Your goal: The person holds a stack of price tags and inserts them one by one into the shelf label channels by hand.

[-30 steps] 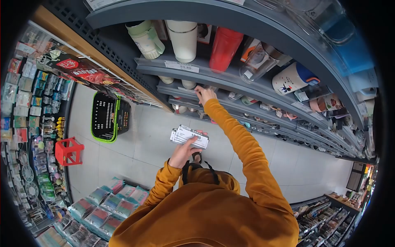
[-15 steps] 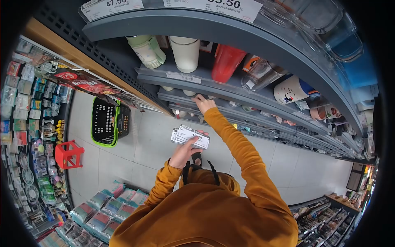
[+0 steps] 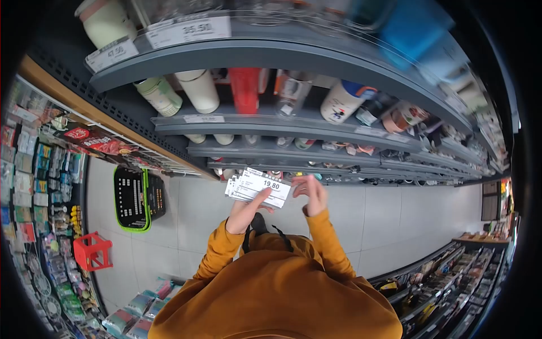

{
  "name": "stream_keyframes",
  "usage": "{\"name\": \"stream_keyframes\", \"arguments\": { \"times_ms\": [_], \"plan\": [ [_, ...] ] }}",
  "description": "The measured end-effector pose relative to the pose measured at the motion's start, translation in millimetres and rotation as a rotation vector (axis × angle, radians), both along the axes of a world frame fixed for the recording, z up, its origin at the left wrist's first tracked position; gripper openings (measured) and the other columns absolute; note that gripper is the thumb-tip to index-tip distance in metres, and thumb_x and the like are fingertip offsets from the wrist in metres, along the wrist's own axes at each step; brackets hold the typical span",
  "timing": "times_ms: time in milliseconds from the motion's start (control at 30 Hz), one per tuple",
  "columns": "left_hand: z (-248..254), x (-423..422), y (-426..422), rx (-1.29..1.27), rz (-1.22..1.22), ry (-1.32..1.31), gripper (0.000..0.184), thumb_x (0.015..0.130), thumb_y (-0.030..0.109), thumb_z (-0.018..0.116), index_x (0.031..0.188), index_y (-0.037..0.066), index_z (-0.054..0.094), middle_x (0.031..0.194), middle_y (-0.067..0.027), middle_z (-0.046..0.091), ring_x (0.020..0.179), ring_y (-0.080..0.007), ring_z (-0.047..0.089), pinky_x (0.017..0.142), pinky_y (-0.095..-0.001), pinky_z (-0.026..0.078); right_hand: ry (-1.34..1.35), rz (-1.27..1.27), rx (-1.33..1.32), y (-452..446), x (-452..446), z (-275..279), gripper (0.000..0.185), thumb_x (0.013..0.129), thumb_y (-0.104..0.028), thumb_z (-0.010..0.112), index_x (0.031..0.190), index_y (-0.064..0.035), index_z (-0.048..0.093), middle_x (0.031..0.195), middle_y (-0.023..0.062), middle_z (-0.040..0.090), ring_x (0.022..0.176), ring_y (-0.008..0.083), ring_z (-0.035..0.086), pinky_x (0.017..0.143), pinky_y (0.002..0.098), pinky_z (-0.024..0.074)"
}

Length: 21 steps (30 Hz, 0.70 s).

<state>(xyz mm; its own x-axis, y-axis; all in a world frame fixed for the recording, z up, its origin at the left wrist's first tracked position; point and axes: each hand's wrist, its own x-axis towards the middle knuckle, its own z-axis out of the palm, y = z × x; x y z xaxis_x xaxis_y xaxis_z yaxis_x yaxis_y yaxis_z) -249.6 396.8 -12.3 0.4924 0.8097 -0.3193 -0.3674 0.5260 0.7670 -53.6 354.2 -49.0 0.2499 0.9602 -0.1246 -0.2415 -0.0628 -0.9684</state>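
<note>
Grip: left hand (image 3: pixel 244 213) closed on a fanned stack of price cards (image 3: pixel 272 186), thumb across the top card; right hand (image 3: pixel 310 193) beside the stack's right edge, fingers parted and loosely bent, contact with the cards not determinable.
Shelving: curved grey tiers (image 3: pixel 254 55) rising beyond both hands and bearing drinkware.
Floor: pale tiles (image 3: pixel 195 206) below the hands.
Basket: black, with a green rim (image 3: pixel 132 230), on the tiles left of the left hand.
Stool: red (image 3: pixel 91 252), near the basket.
Drinkware: red bottle (image 3: pixel 244 93) between a white tumbler (image 3: pixel 199 95) and a clear bottle (image 3: pixel 293 93), all upright on one tier.
Shelf label: white, reading 35.50 (image 3: pixel 189 29), on the upper edge.
Cards: held above the tiles, before the shelving; uppermost reads 19.80.
</note>
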Motion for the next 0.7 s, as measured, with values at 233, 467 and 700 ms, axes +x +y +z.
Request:
{"name": "stream_keyframes", "arguments": {
  "times_ms": [233,467,700],
  "plan": [
    [49.0,67.5,-64.6,0.230,-0.137,0.001,0.017,0.093,0.013,0.060,0.104,0.000,0.061,0.091,-0.0063,0.065,0.070,-0.0125,0.060,0.056,-0.0251,0.048,-0.331,-0.170,0.225,-85.3,34.6,86.2,0.011,0.082,0.003,0.069,0.090,0.0024,0.061,0.082,0.0053,0.061,0.070,0.0095,0.060,0.061,0.0230,0.0474],
    [59.7,110.2,-145.6,0.207,-0.174,-0.113,0.025,0.094,0.011,0.057,0.116,-0.001,0.056,0.103,-0.0094,0.064,0.082,-0.0167,0.064,0.064,-0.0294,0.054,-0.310,-0.184,0.208,-160.5,82.4,112.4,0.010,0.084,-0.004,0.069,0.084,0.0016,0.062,0.077,0.0023,0.062,0.067,0.0072,0.061,0.061,0.0205,0.0471],
    [76.0,130.7,-213.6,0.174,-0.108,-0.097,0.030,0.097,0.014,0.052,0.122,-0.003,0.051,0.106,-0.0124,0.064,0.087,-0.0202,0.065,0.066,-0.0328,0.056,-0.358,-0.117,0.235,-221.9,111.7,121.5,0.011,0.086,-0.005,0.068,0.084,0.0032,0.061,0.076,0.0020,0.060,0.064,0.0068,0.059,0.059,0.0200,0.0451]
  ]
}}
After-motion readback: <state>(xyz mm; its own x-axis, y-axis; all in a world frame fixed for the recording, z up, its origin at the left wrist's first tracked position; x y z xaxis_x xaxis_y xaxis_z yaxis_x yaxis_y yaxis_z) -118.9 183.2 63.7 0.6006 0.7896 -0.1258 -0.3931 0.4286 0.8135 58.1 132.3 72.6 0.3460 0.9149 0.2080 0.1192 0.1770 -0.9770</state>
